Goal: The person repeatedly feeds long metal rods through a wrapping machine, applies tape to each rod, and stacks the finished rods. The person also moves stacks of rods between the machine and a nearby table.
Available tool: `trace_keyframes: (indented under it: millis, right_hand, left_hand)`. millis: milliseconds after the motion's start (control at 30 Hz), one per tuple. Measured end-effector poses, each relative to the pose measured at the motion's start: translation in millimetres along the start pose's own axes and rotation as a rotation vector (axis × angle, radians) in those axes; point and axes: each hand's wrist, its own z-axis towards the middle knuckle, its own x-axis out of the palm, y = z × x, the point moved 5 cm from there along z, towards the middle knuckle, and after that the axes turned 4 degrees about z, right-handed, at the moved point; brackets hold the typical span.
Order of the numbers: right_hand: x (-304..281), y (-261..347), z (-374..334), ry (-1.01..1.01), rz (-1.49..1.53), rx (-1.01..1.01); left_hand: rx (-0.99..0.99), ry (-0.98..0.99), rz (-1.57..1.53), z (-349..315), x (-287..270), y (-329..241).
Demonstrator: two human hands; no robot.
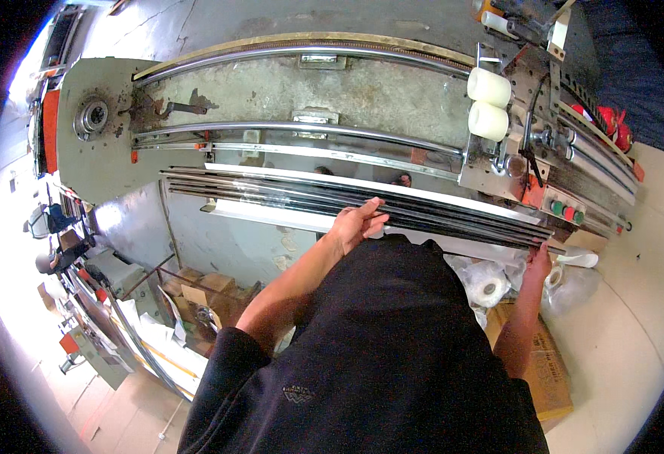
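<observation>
A bundle of long, thin black rods [271, 193] stretches from left to right in front of me, over a long white tray [271, 215]. Several rod ends fan out slightly at the left. My left hand [358, 224] is at the middle of the bundle, its fingers curled against the near rods. At the right end, my right hand [540, 262] closes its fingertips around the rod ends. Part of its grip is hidden behind the rods.
Behind the tray runs a long machine bed [256, 94] with steel rails. Its carriage [502, 159] carries two white rollers and stands at the right, above coloured push buttons [567, 212]. Plastic-wrapped rolls [488, 289] and a cardboard box [547, 371] sit below right.
</observation>
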Motion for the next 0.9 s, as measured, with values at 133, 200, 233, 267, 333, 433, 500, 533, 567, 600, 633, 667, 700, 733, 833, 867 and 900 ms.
trace_keyframes:
  millis: [133, 200, 233, 267, 333, 433, 500, 533, 567, 600, 633, 667, 700, 733, 833, 867, 900]
  right_hand:
    - [7, -5, 2, -0.06, -0.005, -0.009]
    - [11, -4, 4, -0.081, -0.023, -0.016]
    - [15, -5, 5, -0.079, -0.035, -0.012]
    - [16, -10, 7, -0.076, -0.044, -0.006]
    - [14, -12, 12, -0.098, -0.199, -0.005]
    - [-1, -27, 26, -0.058, -0.457, -0.071]
    - [7, -28, 9, -0.043, -0.464, -0.167]
    - [23, -19, -13, -0.04, -0.384, -0.221]
    - [33, -9, -35, -0.054, -0.306, -0.279]
    - [39, -12, -43, -0.029, -0.285, -0.23]
    - [48, -16, -54, 0.023, -0.294, -0.239]
    - [72, -15, -81, 0.084, -0.3, -0.244]
    - [96, -14, -107, 0.142, -0.304, -0.25]
    - [119, -15, -125, 0.247, -0.403, -0.228]
    - [208, -19, -206, 0.54, -0.367, -0.145]
    - [231, -26, -226, 0.637, -0.377, -0.173]
    - [256, -30, -248, 0.738, -0.375, -0.163]
  left_hand:
    - [0.002, -0.006, 0.0, 23, -9, 16]
    - [-0.019, -0.081, 0.036, 27, -13, 18]
    - [-0.028, -0.12, 0.054, 29, -15, 19]
    - [-0.019, -0.155, 0.044, 27, -15, 15]
    - [0.001, -0.185, 0.097, 25, -16, 12]
    - [0.004, -0.144, 0.256, 26, -27, 5]
    - [0.019, -0.11, 0.347, 28, -34, 0]
    - [0.036, -0.118, 0.366, 22, -36, -3]
    - [0.049, -0.109, 0.388, 17, -38, -6]
    - [0.067, -0.102, 0.36, 9, -41, -13]
    - [0.082, -0.101, 0.347, 3, -48, -17]
    - [0.099, -0.108, 0.334, -4, -60, -22]
    - [0.118, -0.113, 0.322, -10, -74, -28]
    - [0.152, -0.118, 0.329, -14, -98, -34]
    - [0.343, -0.296, 0.305, -43, -191, -74]
    - [0.466, -0.395, 0.311, -55, -231, -92]
    - [0.522, -0.473, 0.262, -58, -283, -103]
